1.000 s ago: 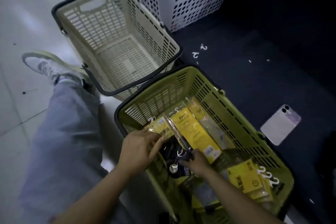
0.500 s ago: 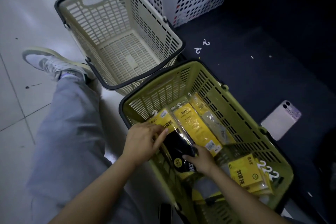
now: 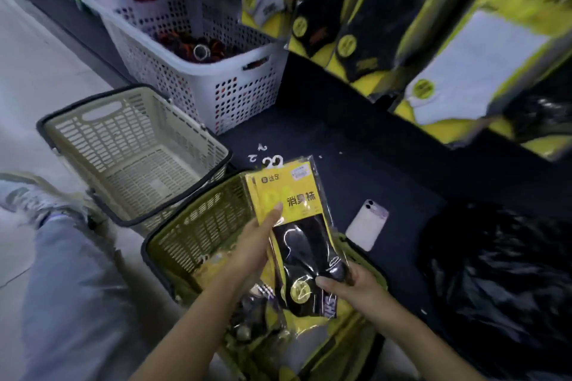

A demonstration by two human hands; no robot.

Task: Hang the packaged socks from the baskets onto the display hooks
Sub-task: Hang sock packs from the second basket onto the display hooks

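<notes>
A stack of packaged socks [image 3: 297, 219], yellow card with black socks and white plastic hooks on top, is held up above the green basket [image 3: 198, 226]. My left hand [image 3: 253, 247] grips its left edge, thumb on the yellow card. My right hand [image 3: 349, 284] grips the lower right end. More packs lie in the green basket below, partly hidden by my arms. Packaged socks [image 3: 464, 71] hang on the display at the upper right, blurred.
An empty beige basket [image 3: 130, 151] stands left of the green one. A white perforated basket [image 3: 198, 49] with dark items is behind. A phone [image 3: 366, 224] and loose white hooks [image 3: 257, 153] lie on the dark shelf base. A black bag [image 3: 501, 281] sits right. My leg is at left.
Both hands have lifted the stack of sock packs out of the green basket. The camera has tilted up, bringing the display of hanging socks into view.
</notes>
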